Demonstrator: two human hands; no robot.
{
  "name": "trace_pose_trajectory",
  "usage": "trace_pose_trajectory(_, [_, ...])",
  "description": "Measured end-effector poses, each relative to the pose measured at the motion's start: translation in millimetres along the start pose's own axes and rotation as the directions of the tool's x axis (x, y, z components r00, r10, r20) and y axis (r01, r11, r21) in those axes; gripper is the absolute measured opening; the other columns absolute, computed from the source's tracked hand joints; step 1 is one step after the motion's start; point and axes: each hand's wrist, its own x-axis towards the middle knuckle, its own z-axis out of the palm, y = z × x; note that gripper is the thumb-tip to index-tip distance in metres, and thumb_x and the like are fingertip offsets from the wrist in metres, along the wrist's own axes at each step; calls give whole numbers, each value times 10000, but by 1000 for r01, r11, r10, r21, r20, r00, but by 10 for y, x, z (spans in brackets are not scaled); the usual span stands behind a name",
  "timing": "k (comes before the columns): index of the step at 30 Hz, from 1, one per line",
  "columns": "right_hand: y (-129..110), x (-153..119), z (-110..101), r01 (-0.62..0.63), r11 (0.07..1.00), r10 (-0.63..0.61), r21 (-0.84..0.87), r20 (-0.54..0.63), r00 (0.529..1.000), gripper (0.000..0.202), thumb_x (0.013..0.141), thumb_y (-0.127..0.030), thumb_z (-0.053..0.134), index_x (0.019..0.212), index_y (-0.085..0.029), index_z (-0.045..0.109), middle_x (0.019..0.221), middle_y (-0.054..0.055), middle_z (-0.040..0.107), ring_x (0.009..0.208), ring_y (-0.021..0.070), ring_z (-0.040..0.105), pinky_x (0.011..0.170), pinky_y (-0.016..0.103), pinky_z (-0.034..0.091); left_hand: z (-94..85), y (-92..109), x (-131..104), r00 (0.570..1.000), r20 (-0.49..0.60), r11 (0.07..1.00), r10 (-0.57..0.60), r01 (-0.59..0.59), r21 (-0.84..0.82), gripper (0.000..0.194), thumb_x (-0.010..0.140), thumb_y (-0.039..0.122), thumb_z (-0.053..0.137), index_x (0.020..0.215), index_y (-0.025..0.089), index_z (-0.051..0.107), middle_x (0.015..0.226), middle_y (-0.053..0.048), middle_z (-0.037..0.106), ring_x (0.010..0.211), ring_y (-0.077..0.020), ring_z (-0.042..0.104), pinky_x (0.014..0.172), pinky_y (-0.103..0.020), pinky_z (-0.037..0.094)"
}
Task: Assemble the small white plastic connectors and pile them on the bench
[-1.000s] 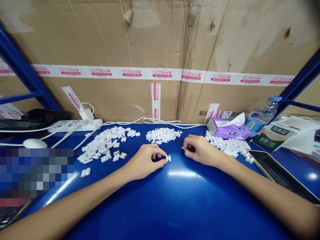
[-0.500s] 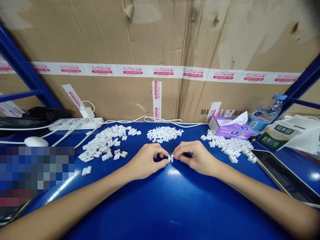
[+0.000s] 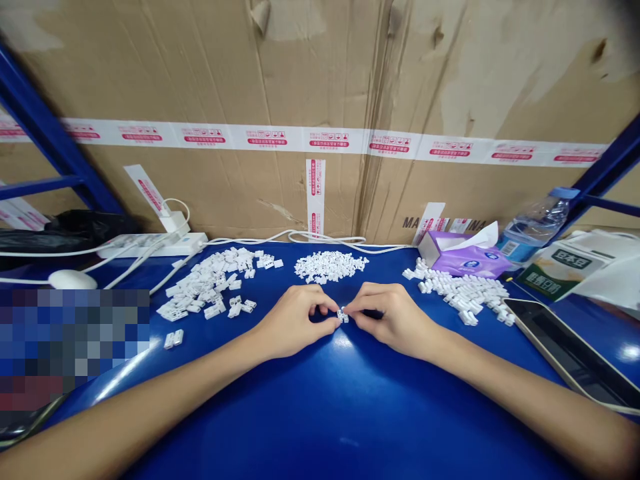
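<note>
A small white plastic connector block (image 3: 343, 316) is at the middle of the blue table. My left hand (image 3: 295, 320) pinches its left side between thumb and forefinger. From the right, my right hand (image 3: 393, 317) has its forefinger tip on the block's upper right part, its fingers closed; whether a tiny part sits under them is hidden. Beyond the hands is a pile of tiny white pieces (image 3: 330, 267). A heap of flat white blocks (image 3: 205, 283) spreads to the left, and rows of white blocks (image 3: 460, 290) lie to the right.
Two joined white blocks (image 3: 173, 339) lie apart at the left. A power strip (image 3: 150, 245) with white cables runs along the cardboard (image 3: 240, 193) at the back. On the right are a purple tissue pack (image 3: 467, 257), a plastic bottle (image 3: 535, 227), a carton (image 3: 560, 267) and a phone (image 3: 575, 353).
My right fingertips have shifted slightly at the connector block, with the thumb a little farther from it. My left hand keeps its pinch. The view has moved slightly.
</note>
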Motion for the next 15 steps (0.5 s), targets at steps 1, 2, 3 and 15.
trace_pose_trajectory(1, [-6, 0, 6, -3, 1000, 3, -8, -3, 1000, 208, 912, -108, 606, 985, -153, 796, 834, 71, 753, 745, 171, 684, 682, 305, 545, 1, 2, 1, 1000, -1, 1000, 0, 0, 2, 150, 855, 320, 718, 943, 235, 804, 805, -5, 657, 700, -154, 576, 674, -303, 447])
trace_pose_trajectory(2, [-12, 0, 10, -6, 1000, 6, -14, -5, 1000, 206, 912, -111, 610, 996, -149, 795, 825, 70, 748, 737, 169, 679, 675, 302, 540, 1, 3, 2, 1000, -2, 1000, 1, -1, 4, 149, 856, 322, 717, 940, 235, 804, 803, -5, 655, 700, -154, 576, 673, -303, 446])
trace_pose_trajectory(3, [-18, 0, 12, -5, 1000, 5, -18, -5, 1000, 206, 915, -113, 612, 1006, -149, 793, 817, 68, 743, 733, 169, 674, 671, 301, 537, 2, 5, 2, 1000, -3, 1000, 1, -1, 6, 147, 858, 321, 716, 937, 234, 804, 801, -5, 654, 700, -154, 576, 674, -303, 446])
trace_pose_trajectory(15, [-50, -30, -8, 115, 983, -104, -142, 85, 991, 250, 954, -83, 547, 1063, -142, 765, 914, 100, 707, 826, 208, 620, 709, 341, 515, 12, 4, -1, 1000, -3, 1000, 4, -4, 22, 141, 847, 289, 720, 941, 220, 798, 803, -5, 659, 697, -151, 574, 674, -303, 447])
